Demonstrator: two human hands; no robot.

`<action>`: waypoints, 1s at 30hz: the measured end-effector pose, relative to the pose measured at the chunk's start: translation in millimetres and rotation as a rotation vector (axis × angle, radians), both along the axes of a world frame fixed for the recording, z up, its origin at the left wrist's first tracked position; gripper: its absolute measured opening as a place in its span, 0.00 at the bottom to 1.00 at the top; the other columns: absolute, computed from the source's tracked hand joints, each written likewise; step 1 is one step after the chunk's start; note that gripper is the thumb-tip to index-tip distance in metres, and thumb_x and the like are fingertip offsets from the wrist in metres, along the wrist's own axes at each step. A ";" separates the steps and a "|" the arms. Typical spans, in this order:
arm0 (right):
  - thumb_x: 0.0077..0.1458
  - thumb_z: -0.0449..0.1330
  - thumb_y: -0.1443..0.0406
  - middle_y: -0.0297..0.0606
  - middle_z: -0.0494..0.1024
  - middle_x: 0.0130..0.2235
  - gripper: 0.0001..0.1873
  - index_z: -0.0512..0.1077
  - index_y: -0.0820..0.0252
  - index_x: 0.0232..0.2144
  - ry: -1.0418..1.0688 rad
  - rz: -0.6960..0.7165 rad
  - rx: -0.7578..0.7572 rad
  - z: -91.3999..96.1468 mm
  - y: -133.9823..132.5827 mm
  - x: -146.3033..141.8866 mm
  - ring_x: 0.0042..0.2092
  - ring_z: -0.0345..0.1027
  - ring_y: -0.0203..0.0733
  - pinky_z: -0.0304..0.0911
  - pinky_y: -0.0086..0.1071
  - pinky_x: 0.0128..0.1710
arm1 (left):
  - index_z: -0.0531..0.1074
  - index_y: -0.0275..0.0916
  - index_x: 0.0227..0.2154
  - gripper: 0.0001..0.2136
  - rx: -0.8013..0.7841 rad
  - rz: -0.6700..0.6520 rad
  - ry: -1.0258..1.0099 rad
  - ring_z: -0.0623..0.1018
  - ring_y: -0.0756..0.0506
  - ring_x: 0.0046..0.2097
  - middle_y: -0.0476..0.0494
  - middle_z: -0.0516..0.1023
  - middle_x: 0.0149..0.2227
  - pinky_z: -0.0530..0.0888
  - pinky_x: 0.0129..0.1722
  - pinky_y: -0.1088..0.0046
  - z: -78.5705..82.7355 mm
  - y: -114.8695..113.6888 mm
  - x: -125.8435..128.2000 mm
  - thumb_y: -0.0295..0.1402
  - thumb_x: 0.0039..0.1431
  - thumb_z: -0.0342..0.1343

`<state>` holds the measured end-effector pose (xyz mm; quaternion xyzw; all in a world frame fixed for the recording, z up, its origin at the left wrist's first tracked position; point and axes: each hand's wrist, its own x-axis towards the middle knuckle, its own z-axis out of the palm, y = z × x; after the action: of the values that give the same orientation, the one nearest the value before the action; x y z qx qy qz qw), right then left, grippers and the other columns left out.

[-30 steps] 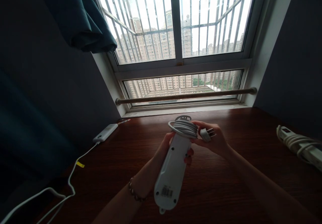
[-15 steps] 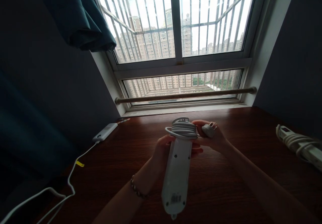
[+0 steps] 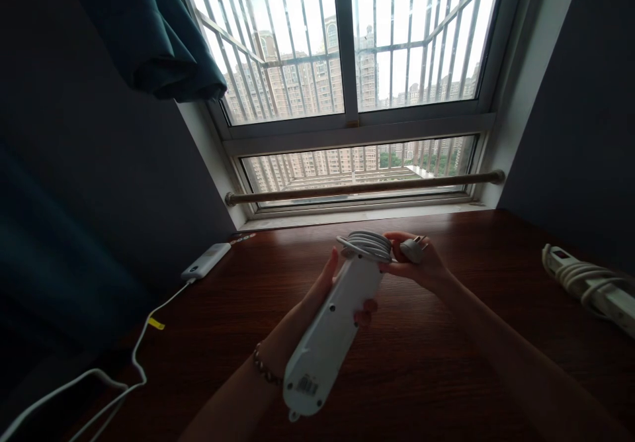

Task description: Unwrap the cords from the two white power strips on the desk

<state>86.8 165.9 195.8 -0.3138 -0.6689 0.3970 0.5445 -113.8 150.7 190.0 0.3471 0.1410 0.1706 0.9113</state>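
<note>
A white power strip point(image 3: 325, 336) is held over the table with its screwed, labelled underside facing me. Its grey-white cord point(image 3: 368, 246) is coiled in several loops around the far end. My left hand point(image 3: 325, 290), with a beaded bracelet on the wrist, wraps around the strip from the left; its fingertips show past the right edge. My right hand point(image 3: 421, 266) is closed at the coil's right side, gripping the cord near the plug point(image 3: 413, 250), whose prongs point up and right. Parts of both hands' fingers are hidden behind the strip and cord.
The brown wooden table point(image 3: 446, 336) reaches to a barred window point(image 3: 417, 38). A second cord-wrapped power strip point(image 3: 595, 286) lies at the right edge. At left are a white power bank-like device point(image 3: 206, 261) with a white cable point(image 3: 141, 356) and a blue curtain point(image 3: 163, 51).
The power strip has tilted, its near end swinging left and its coiled end shifting slightly right. My left hand now wraps further down the strip's body.
</note>
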 end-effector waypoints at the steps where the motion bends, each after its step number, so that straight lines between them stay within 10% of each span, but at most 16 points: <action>1: 0.35 0.68 0.69 0.25 0.54 0.19 0.21 0.71 0.66 0.36 0.048 0.010 -0.046 -0.4 2.7 2.3 0.22 0.47 0.28 0.48 0.23 0.19 | 0.65 0.34 0.45 0.34 0.020 0.015 0.033 0.66 0.49 0.24 0.42 0.67 0.27 0.59 0.26 0.75 1.0 -4.1 -2.3 0.61 0.50 0.42; 8: 0.36 0.67 0.65 0.27 0.56 0.20 0.15 0.73 0.67 0.30 0.393 0.020 -0.268 2.6 18.3 18.0 0.19 0.39 0.24 0.35 0.22 0.16 | 0.67 0.26 0.46 0.29 0.220 0.122 0.206 0.72 0.45 0.33 0.30 0.71 0.37 0.66 0.33 0.72 -0.1 -16.0 -13.8 0.51 0.60 0.38; 17: 0.34 0.68 0.67 0.25 0.57 0.18 0.20 0.73 0.65 0.35 0.051 -0.302 0.044 24.5 -11.4 13.0 0.21 0.50 0.29 0.50 0.23 0.20 | 0.64 0.30 0.48 0.39 0.649 -0.028 0.178 0.73 0.38 0.39 0.34 0.73 0.38 0.68 0.40 0.63 -34.4 56.7 -42.5 0.49 0.34 0.65; 30: 0.42 0.64 0.65 0.33 0.74 0.26 0.17 0.73 0.66 0.37 -0.296 -0.381 0.420 21.9 -4.4 -21.9 0.25 0.65 0.34 0.59 0.24 0.26 | 0.67 0.31 0.41 0.18 1.173 0.203 0.672 0.68 0.48 0.35 0.44 0.70 0.36 0.65 0.33 0.76 -8.2 82.6 -79.6 0.30 0.44 0.56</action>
<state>64.9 161.5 217.7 -0.3684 -0.7374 0.0910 0.5587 -193.5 233.3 181.7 0.8028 0.3321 0.1865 0.4586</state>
